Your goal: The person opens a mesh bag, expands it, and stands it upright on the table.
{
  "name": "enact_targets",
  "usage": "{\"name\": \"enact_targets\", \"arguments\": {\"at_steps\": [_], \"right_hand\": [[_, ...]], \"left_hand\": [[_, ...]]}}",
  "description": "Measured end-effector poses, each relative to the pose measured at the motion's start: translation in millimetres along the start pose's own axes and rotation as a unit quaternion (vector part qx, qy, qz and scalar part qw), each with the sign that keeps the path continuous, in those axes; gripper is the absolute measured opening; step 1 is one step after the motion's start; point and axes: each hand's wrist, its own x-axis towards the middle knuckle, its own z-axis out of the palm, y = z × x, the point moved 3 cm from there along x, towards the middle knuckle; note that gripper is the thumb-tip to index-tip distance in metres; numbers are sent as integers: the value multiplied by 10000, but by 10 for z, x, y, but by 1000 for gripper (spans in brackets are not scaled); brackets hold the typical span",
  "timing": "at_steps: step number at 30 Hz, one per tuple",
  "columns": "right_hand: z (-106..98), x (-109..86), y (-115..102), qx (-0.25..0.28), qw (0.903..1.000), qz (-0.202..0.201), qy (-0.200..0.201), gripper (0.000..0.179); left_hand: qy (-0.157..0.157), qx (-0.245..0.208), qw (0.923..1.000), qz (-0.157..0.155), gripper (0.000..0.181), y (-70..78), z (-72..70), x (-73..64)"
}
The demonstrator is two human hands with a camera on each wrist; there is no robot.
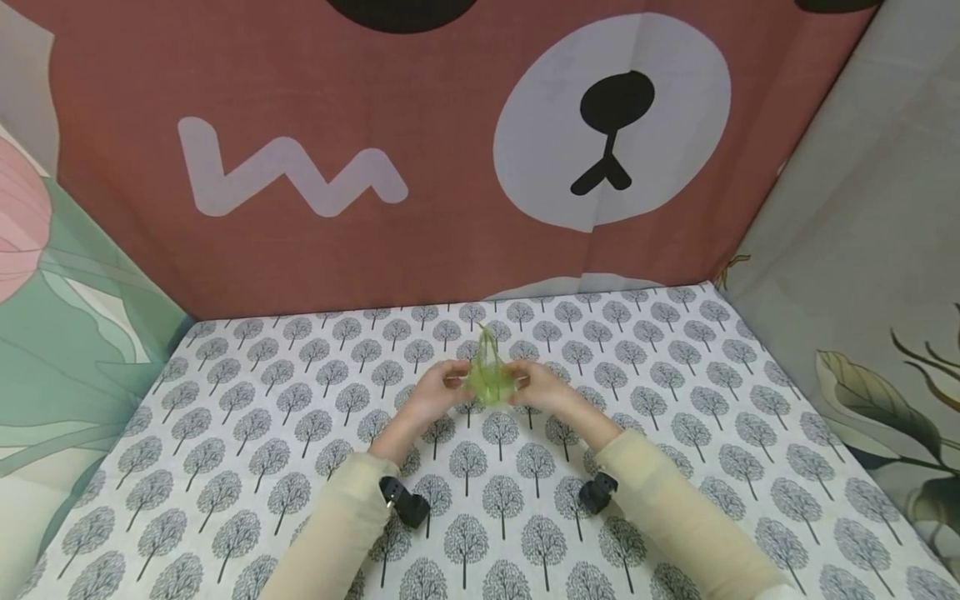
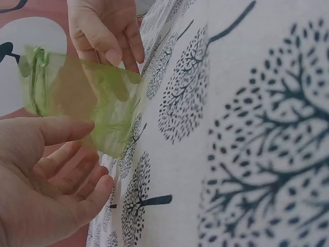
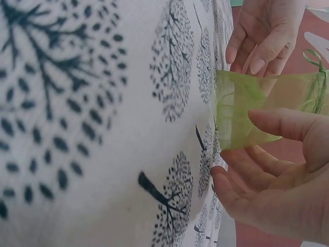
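Note:
A small sheer green pouch (image 1: 489,377) with a thin green ribbon at its top is held between both hands, just above the tree-print tablecloth (image 1: 675,400). My left hand (image 1: 448,385) pinches its left edge, and in the left wrist view the thumb (image 2: 56,128) lies over the pouch (image 2: 110,110) with the fingers curled beneath. On the other side, my right hand (image 1: 527,385) pinches the right edge. Seen from the right wrist, its thumb (image 3: 288,123) crosses the pouch (image 3: 241,110). Each wrist view also shows the opposite hand's fingertips on the fabric.
The white cloth with grey trees covers the whole table. A red backdrop with a bear face (image 1: 611,117) stands behind it, and printed curtains close both sides (image 1: 67,350). Black wrist cameras (image 1: 405,500) sit on both cream sleeves.

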Motion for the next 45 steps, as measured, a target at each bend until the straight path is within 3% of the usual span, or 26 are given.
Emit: {"name": "enact_targets", "arguments": {"at_steps": [4, 8, 11, 13, 17, 20, 22, 24, 27, 29, 31, 33, 36, 40, 45], "right_hand": [[-26, -6, 14, 72, 10000, -2, -32, 63], [-80, -36, -2, -179, 9997, -95, 121, 61], [-139, -75, -50, -646, 9965, -348, 400, 56], [-183, -107, -90, -912, 9923, -546, 639, 51], [-250, -168, -166, -1301, 9803, -999, 1096, 45], [-265, -207, -217, -1676, 9634, -1542, 1413, 38], [-264, -228, -244, -2024, 9436, -2034, 1652, 33], [-259, -249, -265, -2319, 9182, -2626, 1850, 28], [-246, -285, -287, -2844, 8615, -3647, 2096, 26], [-230, -308, -290, -3147, 8197, -4284, 2134, 28], [-210, -325, -288, -3388, 7832, -4760, 2127, 31], [-191, -327, -278, -3515, 7612, -5033, 2092, 32], [-174, -321, -272, -3552, 7487, -5178, 2122, 32], [-167, -314, -271, -3529, 7475, -5195, 2165, 31], [-154, -308, -272, -3511, 7469, -5243, 2098, 31]], "left_hand": [[75, 180, 9998, 3, 54, 15, -24, -18], [322, 626, 9971, 279, 47, 59, -62, -47], [540, 1297, 9868, 804, 41, 126, -87, -77], [704, 1809, 9733, 1227, 38, 180, -95, -100], [1152, 2796, 9264, 2243, 31, 298, -109, -155], [1501, 3372, 8779, 3050, 27, 364, -124, -203], [1658, 3699, 8418, 3566, 26, 394, -133, -236], [1738, 4011, 8057, 3997, 27, 413, -139, -262], [1743, 4514, 7529, 4461, 30, 420, -135, -289], [1689, 4750, 7257, 4681, 32, 418, -128, -306], [1619, 4913, 7075, 4815, 34, 409, -118, -319], [1533, 4957, 7011, 4890, 37, 405, -110, -335], [1391, 5019, 6987, 4905, 40, 395, -91, -338], [1258, 5030, 6978, 4942, 44, 383, -72, -341], [1245, 5038, 6901, 5045, 41, 373, -71, -357]]}}
